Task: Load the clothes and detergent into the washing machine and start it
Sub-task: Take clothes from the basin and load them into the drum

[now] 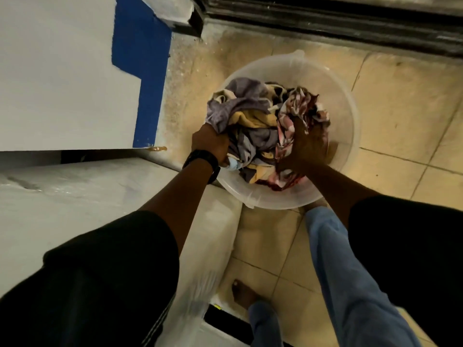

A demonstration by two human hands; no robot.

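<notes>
A big see-through plastic tub (343, 113) sits on the yellow floor tiles (406, 101), and everything else is told from this tub. Inside the tub lies a heap of clothes (253, 121), all mixed up: a purple-grey cloth (238, 101) on the side near the white wall, a yellow cloth (253, 120) in the middle, and a pink, white and dark red patterned cloth (298, 106) on the far side from the wall. The left hand (210, 144) is at the tub's edge closest to the wall, closed into a tight fist around a bunch of the purple-grey cloth. A black watch (201, 159) is on that wrist. The right hand (308, 149) is down in the tub with its fingers spread wide, pressing on the patterned cloth; I cannot tell if it has grabbed any of it. Beside the tub, on the left hand's side, is a white wall with a blue shape (140, 58) painted on it. A grey-white top (75, 196) is below that, and the tub's near edge is just beside it. Close to the person, nearer than the tub, are light blue trouser legs (345, 271) and a bare foot (244, 294) on the tiles. Past the tub, a dark door frame (325, 18) runs along the floor.
</notes>
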